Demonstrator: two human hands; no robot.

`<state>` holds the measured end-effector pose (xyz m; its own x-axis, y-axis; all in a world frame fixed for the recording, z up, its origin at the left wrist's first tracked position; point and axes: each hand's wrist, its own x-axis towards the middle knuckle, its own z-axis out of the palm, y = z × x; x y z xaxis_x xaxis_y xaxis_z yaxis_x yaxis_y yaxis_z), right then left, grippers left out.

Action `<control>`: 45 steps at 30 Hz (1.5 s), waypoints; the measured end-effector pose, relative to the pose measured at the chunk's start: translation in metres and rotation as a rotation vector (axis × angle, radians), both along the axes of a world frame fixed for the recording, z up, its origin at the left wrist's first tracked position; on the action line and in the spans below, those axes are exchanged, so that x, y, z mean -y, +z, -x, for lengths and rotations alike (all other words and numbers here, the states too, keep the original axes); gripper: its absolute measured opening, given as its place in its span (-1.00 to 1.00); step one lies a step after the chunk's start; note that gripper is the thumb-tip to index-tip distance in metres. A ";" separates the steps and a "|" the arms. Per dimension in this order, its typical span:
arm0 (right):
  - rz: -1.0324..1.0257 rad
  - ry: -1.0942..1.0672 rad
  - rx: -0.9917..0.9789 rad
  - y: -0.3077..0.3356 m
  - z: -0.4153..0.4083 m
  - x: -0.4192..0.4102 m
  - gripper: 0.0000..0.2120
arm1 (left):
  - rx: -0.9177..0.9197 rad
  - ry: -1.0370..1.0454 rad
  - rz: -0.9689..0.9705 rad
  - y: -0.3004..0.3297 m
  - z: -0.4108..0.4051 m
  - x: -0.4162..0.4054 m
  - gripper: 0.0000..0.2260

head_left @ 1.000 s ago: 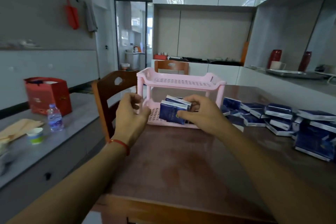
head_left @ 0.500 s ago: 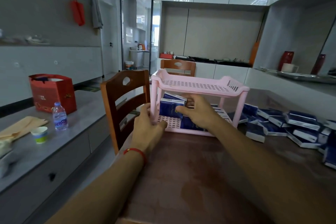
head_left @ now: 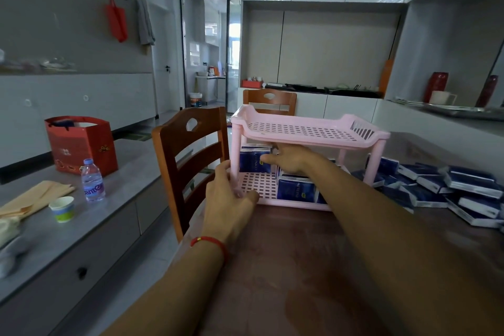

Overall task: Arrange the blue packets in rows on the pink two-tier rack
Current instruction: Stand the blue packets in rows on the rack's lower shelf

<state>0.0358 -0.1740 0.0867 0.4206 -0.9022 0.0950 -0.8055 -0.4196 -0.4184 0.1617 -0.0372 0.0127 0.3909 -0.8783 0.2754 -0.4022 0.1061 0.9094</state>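
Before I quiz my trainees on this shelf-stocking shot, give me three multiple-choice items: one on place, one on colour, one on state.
1. Where are the shelved blue packets?
A. lower tier
B. top tier
C. chair seat

2. What colour is the band on the left wrist?
A. green
B. red
C. white

3. What is the left hand doing?
A. lifting a cup
B. resting flat
C. gripping the rack's corner post

Answers: 1 A, packets stand under the bare top tier. 2 B, the wristband is red. 3 C, fingers wrap the pink rack's front-left post.
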 end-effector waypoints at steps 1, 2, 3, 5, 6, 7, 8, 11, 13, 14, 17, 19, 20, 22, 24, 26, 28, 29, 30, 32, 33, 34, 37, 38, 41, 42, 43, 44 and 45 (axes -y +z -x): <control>-0.002 -0.018 -0.019 -0.002 0.000 0.005 -0.48 | 0.002 0.002 0.000 0.000 0.000 0.000 -0.35; -0.002 -0.028 -0.031 -0.005 -0.001 0.011 -0.49 | 0.005 0.003 0.000 0.000 0.000 0.001 -0.34; 0.002 -0.029 -0.049 -0.007 -0.001 0.015 -0.50 | 0.008 0.003 -0.001 -0.001 0.000 0.001 -0.34; 0.005 -0.039 -0.109 -0.010 -0.002 0.022 -0.50 | 0.009 0.003 0.000 -0.001 0.000 0.001 -0.34; -0.001 -0.047 -0.148 -0.010 -0.003 0.024 -0.49 | 0.009 0.004 0.001 -0.001 0.000 0.001 -0.33; -0.007 -0.052 -0.189 -0.009 -0.004 0.025 -0.48 | 0.009 0.004 -0.002 -0.001 0.000 0.001 -0.33; -0.016 -0.057 -0.220 -0.007 -0.005 0.025 -0.49 | 0.009 0.005 -0.005 -0.001 0.000 0.001 -0.32; -0.021 -0.057 -0.256 -0.002 -0.006 0.026 -0.53 | 0.008 0.011 -0.006 0.000 0.000 0.002 -0.29; -0.005 -0.051 -0.261 -0.002 -0.007 0.026 -0.54 | 0.005 0.011 -0.008 0.000 0.001 0.002 -0.29; 0.000 -0.047 -0.252 -0.002 -0.007 0.027 -0.54 | 0.004 0.009 -0.006 0.001 0.001 0.002 -0.30; 0.026 -0.026 -0.235 -0.004 -0.007 0.031 -0.48 | 0.009 0.006 0.005 0.001 0.001 0.002 -0.30; 0.030 -0.021 -0.254 -0.006 -0.008 0.032 -0.38 | 0.008 0.007 0.005 0.001 0.001 0.003 -0.30; 0.035 -0.028 -0.270 -0.007 -0.008 0.033 -0.34 | 0.007 0.010 0.006 0.001 0.001 0.003 -0.31; 0.054 -0.043 -0.280 -0.010 -0.009 0.032 -0.33 | 0.018 0.013 0.013 0.000 0.001 0.003 -0.31; 0.070 -0.050 -0.256 -0.011 -0.009 0.033 -0.36 | 0.025 0.012 0.019 -0.001 0.001 0.003 -0.31; 0.067 -0.054 -0.230 -0.011 -0.009 0.034 -0.41 | 0.028 0.013 0.023 -0.002 0.001 0.003 -0.32; 0.066 -0.056 -0.216 -0.011 -0.009 0.033 -0.42 | 0.031 0.018 0.020 -0.002 0.001 0.004 -0.31; 0.066 -0.061 -0.210 -0.011 -0.009 0.033 -0.42 | 0.031 0.019 0.018 -0.002 0.000 0.004 -0.30; 0.066 -0.065 -0.199 -0.011 -0.010 0.033 -0.42 | 0.031 0.018 0.017 -0.002 0.000 0.005 -0.30; 0.066 -0.071 -0.197 -0.011 -0.011 0.032 -0.41 | 0.031 0.016 0.015 -0.003 -0.001 0.005 -0.29; 0.066 -0.071 -0.204 -0.011 -0.011 0.031 -0.39 | 0.032 0.015 0.015 -0.003 -0.001 0.005 -0.29; 0.063 -0.070 -0.211 -0.011 -0.011 0.031 -0.37 | 0.033 0.013 0.016 -0.003 -0.001 0.005 -0.29; 0.055 -0.049 -0.210 -0.011 -0.011 0.028 -0.29 | 0.043 0.008 0.023 -0.004 -0.002 0.004 -0.29; 0.059 -0.043 -0.193 -0.011 -0.009 0.027 -0.27 | 0.054 0.008 0.026 -0.004 -0.003 0.003 -0.29; 0.082 0.024 -0.063 -0.008 -0.001 0.011 -0.31 | 0.074 0.029 0.031 -0.003 -0.002 0.002 -0.26; 0.106 0.075 -0.023 -0.008 0.003 0.000 -0.35 | 0.095 0.054 0.041 -0.002 -0.002 0.001 -0.24; 0.140 0.132 -0.006 -0.008 0.009 -0.012 -0.40 | 0.139 0.097 0.058 -0.001 0.000 -0.002 -0.25; 0.182 0.190 -0.010 -0.009 0.017 -0.026 -0.44 | 0.201 0.158 0.092 0.001 0.002 -0.005 -0.30; 0.231 0.240 -0.022 -0.011 0.026 -0.040 -0.48 | 0.273 0.219 0.145 0.002 0.004 -0.010 -0.37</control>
<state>0.0096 -0.1343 0.0758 0.6227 -0.7331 0.2736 -0.6803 -0.6800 -0.2737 0.1580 -0.0273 0.0149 0.4604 -0.7260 0.5109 -0.6550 0.1106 0.7475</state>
